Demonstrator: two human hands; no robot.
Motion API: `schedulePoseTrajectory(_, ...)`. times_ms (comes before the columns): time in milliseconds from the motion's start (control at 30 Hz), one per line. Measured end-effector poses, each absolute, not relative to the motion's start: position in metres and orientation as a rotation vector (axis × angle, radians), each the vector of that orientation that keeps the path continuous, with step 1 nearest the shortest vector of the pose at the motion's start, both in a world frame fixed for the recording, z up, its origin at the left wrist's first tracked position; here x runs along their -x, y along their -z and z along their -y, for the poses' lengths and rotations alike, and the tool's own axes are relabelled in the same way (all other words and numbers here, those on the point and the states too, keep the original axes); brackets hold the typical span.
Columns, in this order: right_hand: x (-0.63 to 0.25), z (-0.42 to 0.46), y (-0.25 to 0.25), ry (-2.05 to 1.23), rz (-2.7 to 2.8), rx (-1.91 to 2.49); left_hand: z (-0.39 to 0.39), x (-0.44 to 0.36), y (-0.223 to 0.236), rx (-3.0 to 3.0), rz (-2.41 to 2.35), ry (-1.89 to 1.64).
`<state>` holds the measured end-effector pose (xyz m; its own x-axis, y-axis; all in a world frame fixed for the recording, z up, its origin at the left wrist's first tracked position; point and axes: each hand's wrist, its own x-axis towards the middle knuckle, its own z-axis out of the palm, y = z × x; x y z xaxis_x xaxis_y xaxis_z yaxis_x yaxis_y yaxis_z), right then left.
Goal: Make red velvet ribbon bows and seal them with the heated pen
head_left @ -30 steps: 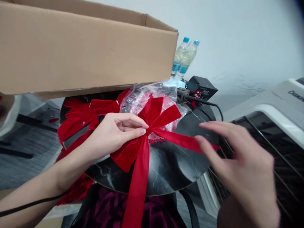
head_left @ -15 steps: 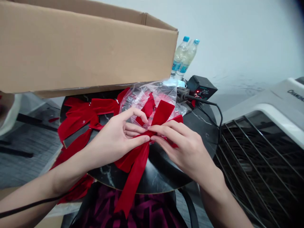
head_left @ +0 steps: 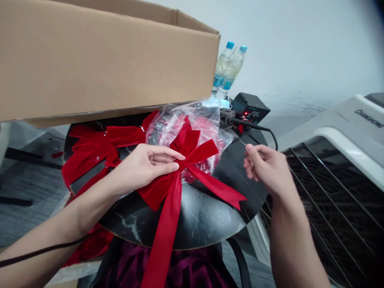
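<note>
My left hand (head_left: pixel 147 166) is closed, its thumb and fingers pinching a red velvet bow (head_left: pixel 190 160) near its centre knot. Two loops of the bow fan out to the upper right. One tail hangs over the table's front edge, and another with a notched end lies to the right. My right hand (head_left: pixel 265 162) is held apart from the bow, over the table's right side, with thumb and forefinger pinched together. From that pinch a thin, hair-like strand (head_left: pixel 241 141) runs up and left; whether it is thread or wire I cannot tell.
A large cardboard box (head_left: pixel 120 64) stands behind the round black table (head_left: pixel 204 220). More red bows (head_left: pixel 90 154) lie at left, and a plastic bag (head_left: pixel 162 128) is behind my hands. Bottles (head_left: pixel 229 72), a black control box with a cable (head_left: pixel 250 108) and a grilled appliance (head_left: pixel 333 160) are at right.
My right hand has let go of the bow and moved right, with a thin strand in its fingers. The bow's loops and right tail now lie uncovered. My left hand still pinches the bow.
</note>
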<state>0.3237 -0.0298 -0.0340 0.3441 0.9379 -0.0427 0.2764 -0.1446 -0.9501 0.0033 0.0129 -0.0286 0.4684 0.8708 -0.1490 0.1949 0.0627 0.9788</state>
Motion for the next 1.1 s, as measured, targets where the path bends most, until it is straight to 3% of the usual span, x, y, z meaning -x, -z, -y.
schedulePoseTrajectory(200, -0.37, -0.06, 0.071, -0.909, 0.935, 1.492, -0.024, -0.01, 0.031, -1.386, -0.962, -0.674)
schedulePoseTrajectory(500, -0.365, -0.116, 0.097, -0.543, 0.995, 1.399, -0.03, -0.014, 0.038, -1.284, -0.99, -0.725)
schedulePoseTrajectory(867, -0.37, -0.04, 0.041, -0.003, 1.063, 1.403, -0.031, -0.013, 0.044, -1.285, -1.039, -0.728)
schedulePoseTrajectory(1100, -0.277, 0.008, 0.037, 0.191, 1.282, 1.089, -0.029, -0.013, 0.055, -1.375, -1.084, -0.654)
